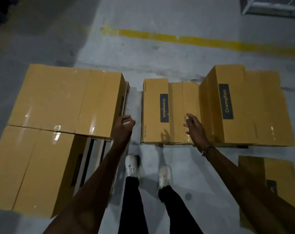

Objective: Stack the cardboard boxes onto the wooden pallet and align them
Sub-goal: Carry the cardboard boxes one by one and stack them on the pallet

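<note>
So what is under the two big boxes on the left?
Pale wooden pallet slats show beside and below the two big boxes. The rest of the pallet is covered, so what lies beneath cannot be seen.

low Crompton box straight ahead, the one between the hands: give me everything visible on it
The low Crompton box is brown corrugated cardboard, closed, lying flat and long side running away from the camera. A dark label reading "Crompton" sits on its left upper panel; glossy clear tape shows near the front edge. It abuts the taller Crompton box on its right. The right hand hovers over its front right part, fingers spread; contact is unclear. What it rests on is hidden.
</note>
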Demonstrator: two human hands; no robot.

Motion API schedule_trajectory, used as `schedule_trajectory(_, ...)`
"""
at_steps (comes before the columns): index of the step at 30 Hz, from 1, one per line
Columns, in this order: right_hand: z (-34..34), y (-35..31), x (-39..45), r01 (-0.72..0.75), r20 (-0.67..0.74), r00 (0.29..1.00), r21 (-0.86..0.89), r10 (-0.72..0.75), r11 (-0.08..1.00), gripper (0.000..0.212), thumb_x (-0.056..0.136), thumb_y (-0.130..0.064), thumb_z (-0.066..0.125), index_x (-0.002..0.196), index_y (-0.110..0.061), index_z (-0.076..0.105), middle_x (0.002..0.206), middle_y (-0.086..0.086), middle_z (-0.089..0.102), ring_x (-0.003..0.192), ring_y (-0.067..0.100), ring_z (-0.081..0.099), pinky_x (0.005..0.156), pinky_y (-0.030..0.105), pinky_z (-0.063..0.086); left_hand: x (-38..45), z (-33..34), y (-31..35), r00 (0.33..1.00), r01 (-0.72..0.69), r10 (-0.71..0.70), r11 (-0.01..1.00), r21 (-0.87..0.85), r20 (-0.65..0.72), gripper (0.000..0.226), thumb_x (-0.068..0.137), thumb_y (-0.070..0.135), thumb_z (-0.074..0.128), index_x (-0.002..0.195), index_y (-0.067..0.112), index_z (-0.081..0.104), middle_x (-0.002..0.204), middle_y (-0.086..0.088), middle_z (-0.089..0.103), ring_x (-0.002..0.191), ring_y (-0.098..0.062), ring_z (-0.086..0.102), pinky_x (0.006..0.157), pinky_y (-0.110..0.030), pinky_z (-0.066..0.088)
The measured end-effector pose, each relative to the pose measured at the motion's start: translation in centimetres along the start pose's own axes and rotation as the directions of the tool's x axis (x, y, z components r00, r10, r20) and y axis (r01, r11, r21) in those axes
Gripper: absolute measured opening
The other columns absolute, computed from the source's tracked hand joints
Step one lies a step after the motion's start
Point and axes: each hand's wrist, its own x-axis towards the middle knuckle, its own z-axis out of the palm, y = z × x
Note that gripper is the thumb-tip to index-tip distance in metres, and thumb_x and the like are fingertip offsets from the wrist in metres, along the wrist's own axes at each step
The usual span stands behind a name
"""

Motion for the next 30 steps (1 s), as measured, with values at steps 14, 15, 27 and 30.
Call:
schedule_trajectory(14,9.7,21.4,25.8,-0.05,-0.043,0.998,-0.113,0.045,0.992,0.056,0.109,-0.047,0.05,0.161,-0.029,0.04,0.164,-0.003,0.044,0.144,0.018,0.045,0.115,0.042,0.043,23.1,14.4,-23.0,0.989,-0.044,0.032,0.996,0.083,0.142,0.04,0.103,0.027,0.067,0.138,0.013,0.057,0.134,0.0,0.061,0.107,-0.013,0.064,0.076,-0.009,0.05)
schedule_trajectory(15,10.2,22.4,27.0,-0.06,-0.047,0.997,-0.105,0.055,0.993,0.057,0.109,-0.048,0.05,0.161,-0.03,0.038,0.164,-0.003,0.043,0.143,0.018,0.045,0.112,0.04,0.043,24.2,15.4,-23.8,0.987,-0.07,0.055,0.993,0.097,0.151,0.04,0.103,0.027,0.067,0.14,0.013,0.057,0.134,0.002,0.06,0.111,-0.013,0.064,0.078,-0.007,0.05)
schedule_trajectory(27,14.4,26.0,31.2,-0.079,-0.103,0.992,-0.022,0.077,0.997,0.052,0.109,-0.053,0.048,0.155,-0.028,0.05,0.153,-0.004,0.055,0.136,0.014,0.051,0.109,0.037,0.046,29.8,19.4,-25.7,0.923,-0.22,0.136,0.954,0.204,0.359,0.074,0.091,0.047,0.06,0.155,0.016,0.043,0.157,-0.007,0.048,0.139,-0.019,0.046,0.115,-0.051,0.046)
schedule_trajectory(30,15.4,25.5,30.6,-0.04,-0.066,0.997,0.036,0.043,0.999,0.045,0.111,-0.047,0.047,0.152,-0.03,0.053,0.149,-0.008,0.058,0.137,0.014,0.055,0.113,0.044,0.048,30.6,18.5,-26.1,0.925,-0.207,0.099,0.941,0.268,0.367,0.077,0.095,0.044,0.067,0.16,0.015,0.037,0.16,-0.011,0.044,0.142,-0.03,0.048,0.115,-0.054,0.045)
